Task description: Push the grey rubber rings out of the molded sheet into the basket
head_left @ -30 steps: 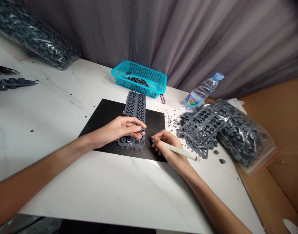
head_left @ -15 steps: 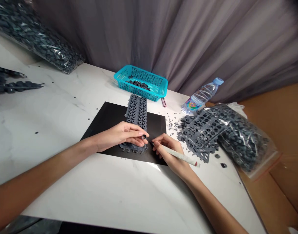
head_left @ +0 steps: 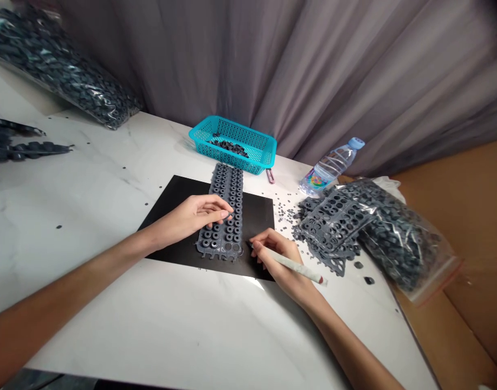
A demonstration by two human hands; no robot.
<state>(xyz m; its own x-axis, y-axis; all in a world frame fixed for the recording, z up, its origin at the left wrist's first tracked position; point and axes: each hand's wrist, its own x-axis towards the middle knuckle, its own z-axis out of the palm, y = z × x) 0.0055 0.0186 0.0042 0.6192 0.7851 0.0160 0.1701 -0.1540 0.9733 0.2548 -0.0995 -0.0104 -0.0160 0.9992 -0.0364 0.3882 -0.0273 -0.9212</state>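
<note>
White marbled tabletop (head_left: 159,325), backed by a gray curtain (head_left: 232,65); brown cardboard (head_left: 471,216) at right. Black mat (head_left: 179,206) flat on the table, bearing a dark gray molded sheet (head_left: 226,189) with rows of ringed parts; sheet's far end near the basket, near end over the mat, two open holes at its near right corner.

Turquoise basket (head_left: 220,157): small dark pieces (head_left: 232,147) inside, loosely heaped. Clear bag (head_left: 403,238) at right and larger bag (head_left: 70,76) at far left, both filled with dark parts.

Left hand (head_left: 206,211) above the sheet, palm down, fingers narrowed toward the thumb; dark bit at the tips, cannot tell if gripped. Right hand (head_left: 279,254) beside the sheet over the mat's right edge, fingers closed around a pale pen-like tool (head_left: 293,265), tip toward the sheet.
</note>
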